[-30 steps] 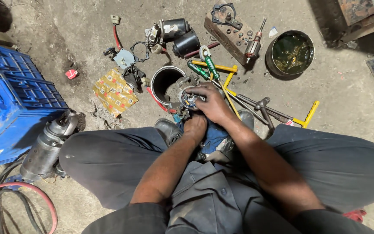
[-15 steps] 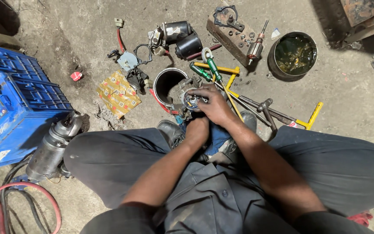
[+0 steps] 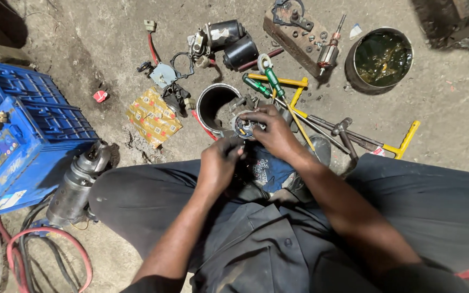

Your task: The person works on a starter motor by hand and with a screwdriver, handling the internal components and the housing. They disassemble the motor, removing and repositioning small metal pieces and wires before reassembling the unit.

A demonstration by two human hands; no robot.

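I sit on a dirty concrete floor with my knees apart. My right hand (image 3: 271, 129) grips a small round metal motor part with wires (image 3: 243, 126), holding it just above the floor in front of me. My left hand (image 3: 219, 161) is closed beside it, its fingertips at the part's near edge; whether it holds a small tool I cannot tell. An open metal cylinder housing (image 3: 215, 103) lies just behind the part.
Green-handled screwdrivers (image 3: 267, 78), yellow-handled tools (image 3: 403, 142) and a hammer (image 3: 344, 133) lie to the right. A can of dark liquid (image 3: 382, 57), a wooden block (image 3: 291, 30), motor bodies (image 3: 229, 40), a yellow packet (image 3: 153, 116), a blue battery (image 3: 12, 141) and a starter motor (image 3: 74, 184) surround me.
My left hand has slid back from under the right hand and now sits lower left of the part. The camera view has shifted slightly.
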